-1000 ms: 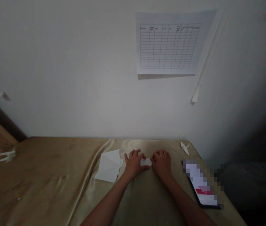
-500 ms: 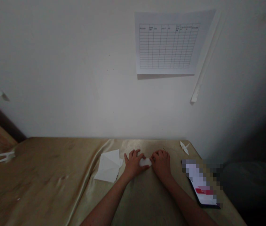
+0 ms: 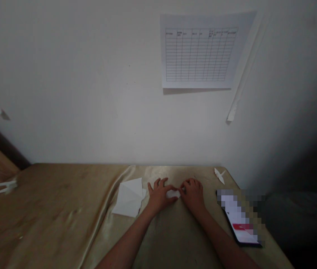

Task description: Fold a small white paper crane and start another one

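No wording can be read with certainty: on the printed table sheet (image 3: 197, 56) fixed to the wall (image 3: 77, 93), upper right of the frame, the column headings (image 3: 186, 33) are too small and blurred, and the smartphone (image 3: 238, 220) at lower right has a partly pixelated screen without legible lettering

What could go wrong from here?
Small white paper: left hand and right hand both have fingers on it; an uneven pull might skew or tear it.
White sheet: lies close by the left hand, so a sideways sweep could shift it.
Phone: lies near the right edge of the table; a bump might tip it off.
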`<state>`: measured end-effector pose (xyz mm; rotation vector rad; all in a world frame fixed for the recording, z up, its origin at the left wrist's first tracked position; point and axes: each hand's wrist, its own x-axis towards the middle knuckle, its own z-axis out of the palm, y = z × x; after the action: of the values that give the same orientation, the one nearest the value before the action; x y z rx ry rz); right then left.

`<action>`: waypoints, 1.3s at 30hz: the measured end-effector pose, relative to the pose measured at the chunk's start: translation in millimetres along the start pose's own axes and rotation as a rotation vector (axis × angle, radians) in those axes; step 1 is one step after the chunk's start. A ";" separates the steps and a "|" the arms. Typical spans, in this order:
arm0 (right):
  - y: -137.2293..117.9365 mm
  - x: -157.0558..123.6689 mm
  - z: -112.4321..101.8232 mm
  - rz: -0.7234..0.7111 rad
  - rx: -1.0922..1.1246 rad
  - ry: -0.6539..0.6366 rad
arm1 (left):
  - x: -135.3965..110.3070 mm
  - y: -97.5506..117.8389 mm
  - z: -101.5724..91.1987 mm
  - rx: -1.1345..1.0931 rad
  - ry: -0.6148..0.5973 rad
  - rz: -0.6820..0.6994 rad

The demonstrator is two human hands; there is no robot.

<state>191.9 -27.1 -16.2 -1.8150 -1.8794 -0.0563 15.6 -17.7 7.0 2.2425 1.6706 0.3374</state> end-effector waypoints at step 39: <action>20.6 3.4 -21.9 -0.073 -0.100 -0.115 | 0.8 -1.8 0.4 0.060 -0.033 0.006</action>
<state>218.7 -30.2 -2.6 -1.8506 -2.0561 -0.0735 14.4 -16.5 5.9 2.2845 1.6784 0.2530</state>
